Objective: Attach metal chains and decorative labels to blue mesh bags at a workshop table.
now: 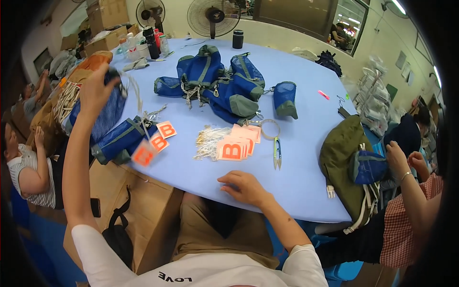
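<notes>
pale walls [277, 32] — a wide window [296, 14] — white tube lights [437, 76]

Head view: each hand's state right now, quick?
Left hand: raised by a striped blue bag; can't tell if its grip is closed.
Right hand: open, nothing visible in it.

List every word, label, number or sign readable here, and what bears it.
Wording isn't copied out.
Central card pile: large orange letter, legible.
Cards beside blue pouch: large orange letters, lowest blurred.
White shirt: dark print, legible, upside down.
Wall papers: too small to read.
</notes>
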### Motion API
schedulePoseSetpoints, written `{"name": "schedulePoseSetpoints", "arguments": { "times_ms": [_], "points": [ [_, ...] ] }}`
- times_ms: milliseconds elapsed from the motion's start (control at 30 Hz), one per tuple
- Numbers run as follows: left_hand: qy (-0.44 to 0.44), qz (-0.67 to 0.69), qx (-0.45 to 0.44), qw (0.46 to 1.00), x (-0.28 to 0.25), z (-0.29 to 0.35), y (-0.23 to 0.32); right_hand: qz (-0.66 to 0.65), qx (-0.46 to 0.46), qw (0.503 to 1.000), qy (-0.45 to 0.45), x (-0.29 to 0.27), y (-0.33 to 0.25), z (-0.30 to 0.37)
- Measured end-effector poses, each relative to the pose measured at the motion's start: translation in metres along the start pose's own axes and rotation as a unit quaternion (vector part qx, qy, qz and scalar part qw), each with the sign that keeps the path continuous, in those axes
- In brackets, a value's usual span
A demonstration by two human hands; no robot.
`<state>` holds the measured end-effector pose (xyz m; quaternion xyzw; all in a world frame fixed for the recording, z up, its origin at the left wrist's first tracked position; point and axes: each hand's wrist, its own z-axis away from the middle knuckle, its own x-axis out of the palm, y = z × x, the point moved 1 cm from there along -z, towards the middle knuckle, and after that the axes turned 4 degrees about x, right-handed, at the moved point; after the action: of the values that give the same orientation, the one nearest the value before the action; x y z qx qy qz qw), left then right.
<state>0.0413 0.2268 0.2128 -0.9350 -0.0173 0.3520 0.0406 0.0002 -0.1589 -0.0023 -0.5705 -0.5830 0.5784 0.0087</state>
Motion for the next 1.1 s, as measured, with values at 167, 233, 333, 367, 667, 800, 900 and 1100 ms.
{"name": "schedulePoseSetpoints", "arguments": {
  "times_ms": [167, 233, 333, 367, 667, 800, 900, 1100],
  "points": [
    [0.124, -0.121, 0.033, 0.984, 0.043, -0.005, -0.025, -0.033, 0.022, 0.999, 0.021, -0.003, 0.004, 0.004],
    [-0.020, -0.130, 0.007, 0.991, 0.091, 0.035, -0.023, -0.027, 0.023, 0.999, 0.028, -0.003, 0.004, 0.005],
    [-0.316, -0.075, -0.128, 0.937, 0.166, 0.130, -0.017, -0.020, 0.026, 0.999, 0.024, -0.005, -0.001, 0.003],
    [-0.344, -0.044, -0.169, 0.923, 0.185, 0.157, -0.023, -0.017, 0.025, 0.999, 0.011, -0.007, -0.001, 0.001],
    [-0.340, -0.005, -0.223, 0.914, 0.195, 0.155, -0.014, 0.036, 0.051, 0.980, 0.191, -0.057, 0.029, -0.037],
    [-0.331, 0.003, -0.224, 0.917, 0.200, 0.156, -0.015, 0.140, 0.065, 0.942, 0.299, -0.098, 0.087, -0.090],
    [-0.330, 0.009, -0.224, 0.917, 0.199, 0.154, -0.011, 0.229, 0.066, 0.914, 0.329, -0.105, 0.111, -0.114],
    [-0.328, 0.002, -0.227, 0.917, 0.199, 0.155, -0.011, 0.117, 0.334, 0.927, 0.124, -0.123, 0.146, -0.118]
  ]
}}
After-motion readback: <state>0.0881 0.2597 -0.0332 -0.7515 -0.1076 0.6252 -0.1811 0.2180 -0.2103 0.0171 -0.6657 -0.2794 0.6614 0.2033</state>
